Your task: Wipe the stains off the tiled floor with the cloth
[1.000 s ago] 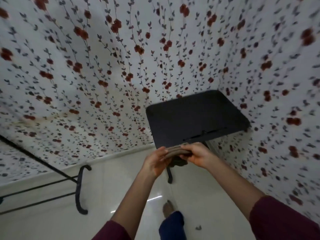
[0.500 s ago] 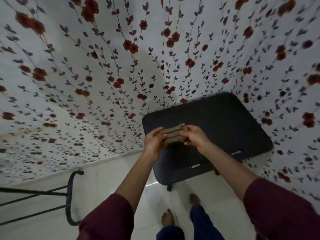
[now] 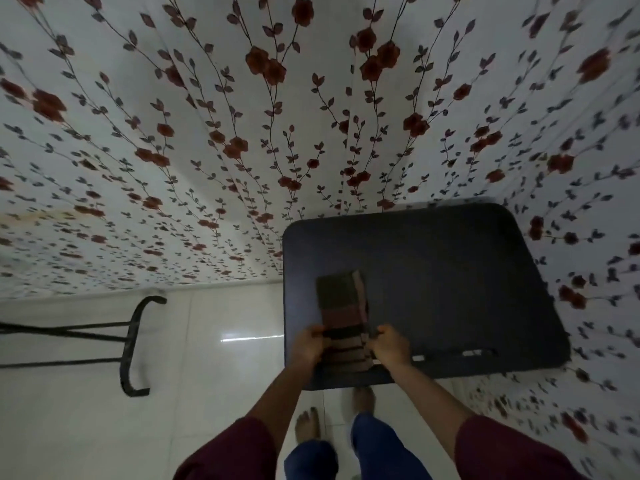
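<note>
A brown striped cloth (image 3: 341, 306), folded into a long strip, lies on a small dark table (image 3: 450, 278). My left hand (image 3: 309, 346) grips its near left edge and my right hand (image 3: 390, 346) grips its near right edge. The far half of the cloth lies flat on the tabletop. The white tiled floor (image 3: 207, 382) spreads to the left and below the table, glossy with a light reflection; no stain shows plainly on it.
A flowered curtain (image 3: 242, 133) hangs behind and to the right of the table. A black metal stand (image 3: 130, 344) with a curved foot sits on the floor at left. My bare feet (image 3: 306, 424) stand close to the table's near edge.
The cloth was held folded up between both hands above the table; now it is laid out lengthwise on the tabletop. The view has tilted down and moved closer to the table.
</note>
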